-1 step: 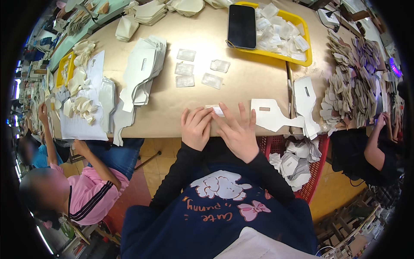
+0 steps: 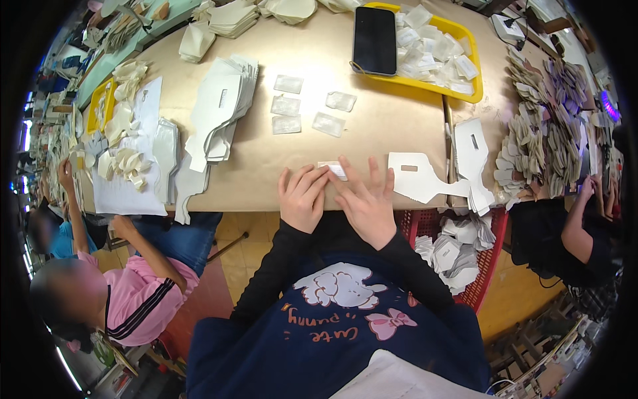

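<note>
At the front of the brown-covered table, a small white rectangular label lies flat between my hands. My left hand has its fingers bent and close together, with the tips pressed on the label's left end. My right hand touches the label's right side with its index finger and thumb side, while its other fingers spread apart. Beyond them, several small clear rectangular pieces are laid out in two loose columns. White cut pieces with a slot lie just right of my right hand.
A yellow tray of clear pieces stands at the back, a black phone resting on its left edge. Stacked white cut pieces are on the left. A red crate is below the table's edge. A co-worker in pink sits at left.
</note>
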A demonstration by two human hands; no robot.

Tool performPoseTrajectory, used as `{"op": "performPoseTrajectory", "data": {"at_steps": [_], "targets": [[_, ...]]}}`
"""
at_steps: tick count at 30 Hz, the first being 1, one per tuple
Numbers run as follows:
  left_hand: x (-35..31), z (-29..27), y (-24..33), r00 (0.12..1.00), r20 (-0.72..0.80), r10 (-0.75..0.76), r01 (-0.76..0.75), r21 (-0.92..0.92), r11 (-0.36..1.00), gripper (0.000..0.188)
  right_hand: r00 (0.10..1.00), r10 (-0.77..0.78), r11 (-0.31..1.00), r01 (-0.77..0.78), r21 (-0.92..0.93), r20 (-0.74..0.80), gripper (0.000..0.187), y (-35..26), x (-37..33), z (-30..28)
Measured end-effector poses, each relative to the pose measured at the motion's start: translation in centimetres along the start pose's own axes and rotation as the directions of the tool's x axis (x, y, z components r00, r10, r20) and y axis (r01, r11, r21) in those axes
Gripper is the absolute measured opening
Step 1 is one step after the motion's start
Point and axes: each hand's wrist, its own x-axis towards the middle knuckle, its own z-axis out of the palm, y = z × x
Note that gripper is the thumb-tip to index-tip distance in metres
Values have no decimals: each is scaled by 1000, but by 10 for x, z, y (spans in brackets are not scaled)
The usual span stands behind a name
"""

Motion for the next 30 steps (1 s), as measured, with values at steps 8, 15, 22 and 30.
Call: {"op": "performPoseTrajectory", "data": {"at_steps": [8, 15, 22, 30], "targets": [[-3, -7, -6, 992, 125, -34, 23, 92, 996, 34, 974, 227, 971, -228, 75, 12, 39, 2, 2, 0], [-14, 7, 3, 984, 127, -121, 94, 200, 975, 46, 984, 178, 984, -178, 8, 14, 38, -10, 9, 4], [-17, 9, 12, 980, 95, -177, 151, 232, 961, 42, 968, 252, 968, -252, 14, 7, 40, -1, 12, 13], [-16, 8, 5, 993, 21, -115, 111, 123, 986, 38, 896, 423, 906, -421, 41, -139, 39, 81, -9, -34]]}}
